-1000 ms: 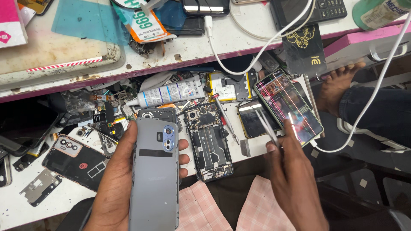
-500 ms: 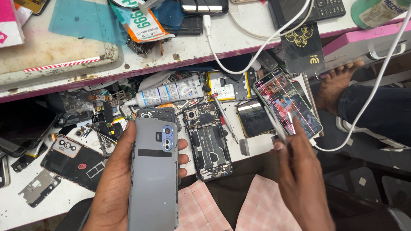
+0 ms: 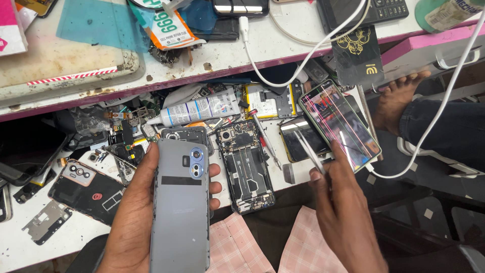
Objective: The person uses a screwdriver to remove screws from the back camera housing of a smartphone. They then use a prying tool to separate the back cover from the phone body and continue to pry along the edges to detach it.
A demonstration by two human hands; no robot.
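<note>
Between your left hand (image 3: 134,217) and right hand (image 3: 346,207) the opened phone (image 3: 246,164) is blocking the bench; only the gap nearer you, over the checked cloth (image 3: 237,247), is staying free. Beyond your left fingers, glue tube (image 3: 194,110) & loose parts are crowding. White cable (image 3: 429,126) is crossing right of your right hand.

The bottom edge cuts off my left wrist and the lower end of the grey matte phone back (image 3: 181,212), my right hand (image 3: 346,207) blurs, hiding the thin metal tweezers' (image 3: 309,151) grip.
</note>
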